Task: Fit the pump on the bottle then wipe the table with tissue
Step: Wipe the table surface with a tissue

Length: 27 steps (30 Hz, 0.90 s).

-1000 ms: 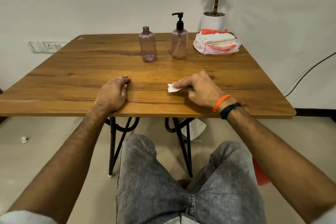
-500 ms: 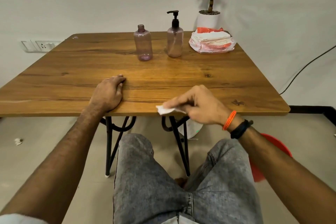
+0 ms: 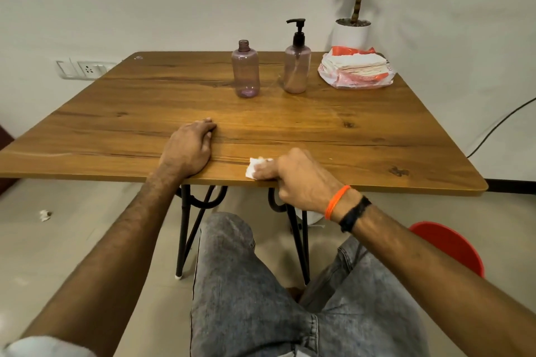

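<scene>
the tissue [image 3: 255,166], a small crumpled white wad, sits right at the near edge of the table [image 3: 319,130], and the right hand [image 3: 301,182] has it pinned there, fingers curled down onto it while the rest of the hand hangs off the edge. the left hand [image 3: 187,148] rests palm down on the wood just beside, fingers loosely bent, holding nothing. the tabletop is glossy brown woodgrain with rounded corners, on black metal legs. over at the far side, well apart from the hands, stands the pump bottle [image 3: 296,66], translucent mauve plastic with its black pump fitted, and next to it an open bottle [image 3: 245,71] of the same tinted plastic, no cap on its neck. right of them lies a pack of tissues [image 3: 356,71] in crinkly orange-and-clear wrap. behind that, a white pot with a plant [image 3: 352,32].
</scene>
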Tool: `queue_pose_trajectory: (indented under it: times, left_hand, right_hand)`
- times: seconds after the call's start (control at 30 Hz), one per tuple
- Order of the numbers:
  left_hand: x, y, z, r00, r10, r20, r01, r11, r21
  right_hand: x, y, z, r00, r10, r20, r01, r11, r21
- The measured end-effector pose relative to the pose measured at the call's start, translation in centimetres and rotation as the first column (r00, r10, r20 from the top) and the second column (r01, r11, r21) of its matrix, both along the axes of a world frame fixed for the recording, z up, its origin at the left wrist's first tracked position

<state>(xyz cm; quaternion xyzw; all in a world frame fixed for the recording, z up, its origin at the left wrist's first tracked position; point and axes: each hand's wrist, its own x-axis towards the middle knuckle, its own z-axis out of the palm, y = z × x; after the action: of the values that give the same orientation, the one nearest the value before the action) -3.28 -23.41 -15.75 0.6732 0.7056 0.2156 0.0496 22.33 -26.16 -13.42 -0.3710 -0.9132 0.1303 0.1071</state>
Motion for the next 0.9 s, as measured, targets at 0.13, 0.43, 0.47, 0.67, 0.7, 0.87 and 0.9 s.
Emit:
queue_pose_trajectory:
  times: [0.13,0.43,0.47,0.67,0.7,0.87,0.9]
  left_hand:
    - [0.0,0.0,-0.1,1.0,0.009,-0.004,-0.009,1.0,0.007]
    - [-0.1,0.1,-0.1,1.0,0.017,-0.022,-0.017,1.0,0.012]
    - [-0.1,0.1,-0.2,1.0,0.017,-0.021,-0.017,1.0,0.013]
    - [-0.3,0.2,-0.4,1.0,0.012,-0.02,-0.011,1.0,0.016]
    - [-0.2,0.2,-0.5,1.0,0.009,-0.019,-0.008,1.0,0.024]
    - [-0.3,0.1,-0.5,1.0,0.014,-0.021,-0.014,0.999,0.03]
    - [-0.3,0.2,-0.5,1.0,0.013,-0.019,-0.013,1.0,0.025]
  right_hand:
    - [0.9,-0.3,1.8,0.986,0.054,-0.159,-0.084,0.979,-0.185]
    - [-6.2,6.8,1.9,0.987,-0.136,-0.09,0.132,0.99,-0.045]
    - [-6.7,6.6,1.5,0.993,-0.11,-0.047,0.11,0.994,-0.006]
    - [-4.3,2.7,0.4,0.99,0.14,0.001,-0.14,0.99,-0.012]
    - [-3.4,1.9,0.4,0.982,0.186,-0.023,-0.186,0.982,-0.03]
    - [-0.1,2.1,2.0,0.951,0.164,-0.261,-0.247,0.914,-0.323]
    - [0.2,2.8,2.3,0.937,0.078,-0.341,-0.213,0.901,-0.377]
